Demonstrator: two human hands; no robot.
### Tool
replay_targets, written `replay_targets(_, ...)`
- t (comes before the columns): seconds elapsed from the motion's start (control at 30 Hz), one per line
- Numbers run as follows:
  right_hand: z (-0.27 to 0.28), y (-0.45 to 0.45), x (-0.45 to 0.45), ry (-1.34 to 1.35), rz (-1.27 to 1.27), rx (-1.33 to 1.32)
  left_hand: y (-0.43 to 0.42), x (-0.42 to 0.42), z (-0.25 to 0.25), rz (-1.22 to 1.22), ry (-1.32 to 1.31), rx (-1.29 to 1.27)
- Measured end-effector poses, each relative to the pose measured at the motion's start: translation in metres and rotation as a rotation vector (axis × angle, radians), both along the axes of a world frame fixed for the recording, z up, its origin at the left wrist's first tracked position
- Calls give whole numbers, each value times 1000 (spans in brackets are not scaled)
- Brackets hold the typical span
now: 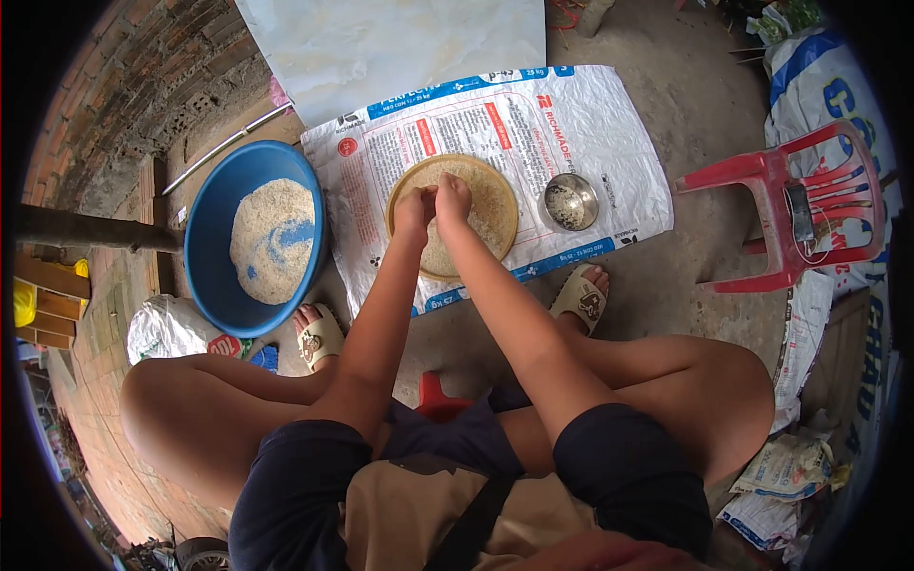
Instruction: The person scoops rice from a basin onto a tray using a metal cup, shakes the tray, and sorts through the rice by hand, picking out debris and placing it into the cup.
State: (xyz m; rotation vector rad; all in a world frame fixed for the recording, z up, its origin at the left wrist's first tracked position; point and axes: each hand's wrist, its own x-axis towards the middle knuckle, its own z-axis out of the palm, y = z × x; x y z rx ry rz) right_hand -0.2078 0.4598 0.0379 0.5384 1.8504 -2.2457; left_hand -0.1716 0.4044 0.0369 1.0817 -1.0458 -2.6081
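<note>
On the floor (657, 295), 1 white printed sack (619, 105) lies flat, with 1 blue basin (211, 209) of pale grain (271, 209) at its left edge. On the sack, 1 round tray (515, 217) carries tan grain (490, 205), and 1 smaller metal bowl (587, 197) sits to the right. The left hand (413, 208) and right hand (454, 198) meet over the tray, fingers curled together; whether they grasp tan grain cannot be determined.

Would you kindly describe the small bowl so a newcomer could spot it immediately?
Start with the large white printed sack, spread flat. On its right half, just right of the round tan tray, sits the small bowl. Its shiny silver metal sets it apart from that tray and the much larger blue basin.
</note>
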Motion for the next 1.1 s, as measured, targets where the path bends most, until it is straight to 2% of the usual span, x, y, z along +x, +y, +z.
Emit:
replay_targets(0.03, -1, 10, -7, -224, 84, -215, 8, -1, 9, -99, -27, -209)
replay_targets(0.07, -1, 14, -11, -225, 82, -215, 15, -2, 18, -197, -52, -419)
replay_targets(0.1, -20, 15, -16, -267, 64, -370, 17, -6, 13, -293, -65, -618)
replay_targets(0.13, -21, 19, -16, -309, 46, -525, 24, -8, 19, -294, -65, -617)
replay_targets(0.17, -22, 24, -13, -294, 12, -565, 30, -10, 25, -403, -91, -782)
replay_targets(0.2, -46, 22, -17, -294, 13, -564, 34, -12, 30, -512, -118, -945)
replay_targets(0.23, -89, 19, -24, -292, 33, -784, 32, -20, 8, -617, -120, -1008)
replay_targets(0.27, -113, 18, -27, -288, 53, -1004, 35, -19, 9, -617, -121, -1007)
replay_targets(0.3, -105, 19, -26, -288, 53, -1004, 41, -18, 10, -637, -111, -1149)
replay_targets(0.33, -94, 23, -24, -324, 41, -971, 45, -17, 16, -655, -99, -1291)
replay_targets(0.43, -61, 24, -28, -429, 3, -875, 40, -11, 40, -616, -9, -1388)
replay_targets(0.53, -30, 48, -24, -542, -32, -782, 23, -16, 45, -482, -28, -1279)
replay_targets(0.6, -9, 48, -22, -623, -46, -716, 11, -15, 42, -437, -52, -1331)
replay_targets(0.67, 0, 64, -41, -603, 89, -707, 1, -9, 44, -403, -130, -1415)
replay_targets(0.73, 8, 88, -64, -528, 261, -637, -11, -2, 14, -457, -204, -1396)
replay_targets(0.8, 25, 117, -83, -409, 416, -363, -15, 8, -21, -725, -376, -1581)
replay_targets(0.83, 40, 132, -89, -357, 476, -220, -18, 10, -41, -904, -448, -1477)
replay_targets(0.87, 52, 144, -93, -299, 506, -14, -8, 21, -40, -953, -499, -1413)
replay_targets(1.0, 48, 184, -111, -327, 737, 638, 18, 43, -50, -956, -541, -1679)
replay_targets(1.03, 41, 193, -113, -330, 738, 638, 20, 45, -54, -905, -532, -1775)
replay_targets(1.1, 25, 207, -115, -333, 674, 709, 19, 45, -58, -903, -517, -1770)
